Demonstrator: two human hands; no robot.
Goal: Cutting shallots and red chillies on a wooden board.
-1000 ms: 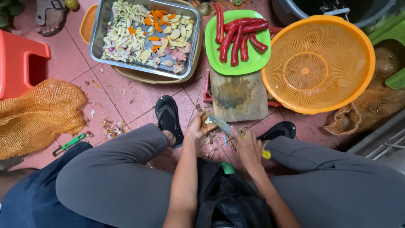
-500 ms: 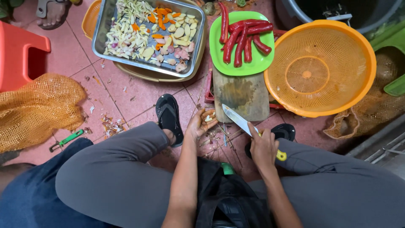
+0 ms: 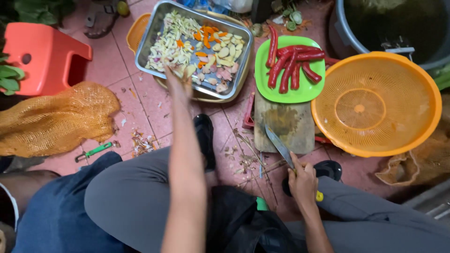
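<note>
My left hand (image 3: 178, 78) reaches forward over the near rim of a metal tray (image 3: 142, 55) filled with sliced pale and orange vegetable pieces (image 3: 197, 47). The hand is blurred, so whether it holds a piece cannot be told. My right hand (image 3: 303, 182) stays low by my right knee and grips a knife (image 3: 280, 146), with the blade pointing toward a worn wooden cutting board (image 3: 287, 125). Beyond the board, a green plate (image 3: 302, 97) carries several long red chilies (image 3: 286, 65).
A large orange colander (image 3: 375, 104) sits to the right, with a dark tub (image 3: 356, 33) behind it. An orange mesh sack (image 3: 51, 119), a red plastic stool (image 3: 42, 55) and a green peeler (image 3: 93, 151) lie at left. Peelings litter the tiled floor (image 3: 243, 157) between my sandals.
My left hand has left the spot near the knife and stretched out to the metal tray. My right hand with the knife has drawn back slightly toward my knee.
</note>
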